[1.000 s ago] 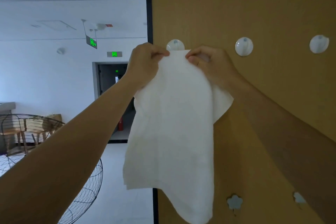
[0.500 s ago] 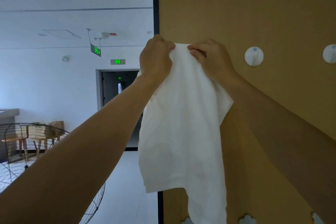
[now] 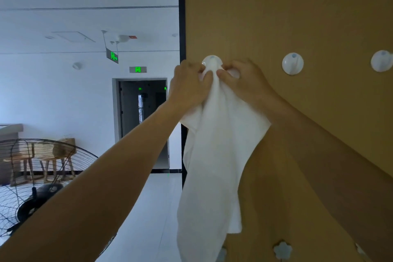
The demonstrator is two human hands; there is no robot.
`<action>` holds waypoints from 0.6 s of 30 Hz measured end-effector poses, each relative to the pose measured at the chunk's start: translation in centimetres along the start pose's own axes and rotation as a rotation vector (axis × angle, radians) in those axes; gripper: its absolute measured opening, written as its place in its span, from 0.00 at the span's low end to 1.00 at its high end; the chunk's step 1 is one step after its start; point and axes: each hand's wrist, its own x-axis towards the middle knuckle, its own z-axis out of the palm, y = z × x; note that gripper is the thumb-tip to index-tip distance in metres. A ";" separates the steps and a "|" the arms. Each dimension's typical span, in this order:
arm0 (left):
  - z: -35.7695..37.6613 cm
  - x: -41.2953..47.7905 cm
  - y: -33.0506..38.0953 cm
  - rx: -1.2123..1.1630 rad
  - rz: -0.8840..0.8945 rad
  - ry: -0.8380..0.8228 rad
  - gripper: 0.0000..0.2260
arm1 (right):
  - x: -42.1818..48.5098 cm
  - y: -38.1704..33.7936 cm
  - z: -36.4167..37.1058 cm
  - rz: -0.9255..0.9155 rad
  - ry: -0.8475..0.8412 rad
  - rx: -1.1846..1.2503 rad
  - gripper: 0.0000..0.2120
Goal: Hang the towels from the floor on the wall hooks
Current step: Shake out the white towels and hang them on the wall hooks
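White towel [image 3: 214,155] is seen, in the head view, gathered at its top edge just under the leftmost hook [image 3: 211,61] on the wooden wall panel [image 3: 297,6], with the rest of the cloth hanging in loose folds down the panel's left edge. The bunched top is pinched by the left hand [image 3: 189,87] from the left and by the right hand [image 3: 246,85] from the right, fingers and thumbs curled into the fabric. The two hands are set close together, directly below the hook's round white face. Whether the cloth is already caught on the hook's peg cannot be told, since the peg is covered by fabric and fingers. The hanging of this towel is judged to be at its last stage but not finished, as the top is gripped by both hands. Two more round hooks, the middle hook [image 3: 292,63] and the right hook [image 3: 381,60], are seen bare further right along the panel, so at most one towel is judged to be nearly placed. Small flower-shaped pegs [image 3: 282,250] lower on the panel are also bare. No towel is seen on the pale floor [image 3: 148,208] beyond the panel, where a standing fan [image 3: 40,195] is placed. The floor below the hands is out of view, so how many towels are left cannot be told.
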 end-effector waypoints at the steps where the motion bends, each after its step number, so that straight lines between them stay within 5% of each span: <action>1: -0.1 -0.1 -0.2 0.170 0.045 -0.008 0.16 | -0.1 0.0 -0.2 0.004 -0.018 -0.050 0.12; 5: -0.2 -0.7 -0.8 0.481 0.148 -0.001 0.10 | -0.5 -0.3 -0.3 -0.006 -0.036 -0.311 0.16; 12: 0.0 -1.1 -0.5 -0.076 -0.125 -0.147 0.08 | -0.7 -0.8 0.7 0.270 -0.015 0.017 0.07; 18: 0.7 -2.8 -0.7 -0.291 -0.191 -0.107 0.05 | -2.8 -0.5 2.3 0.243 0.084 0.189 0.10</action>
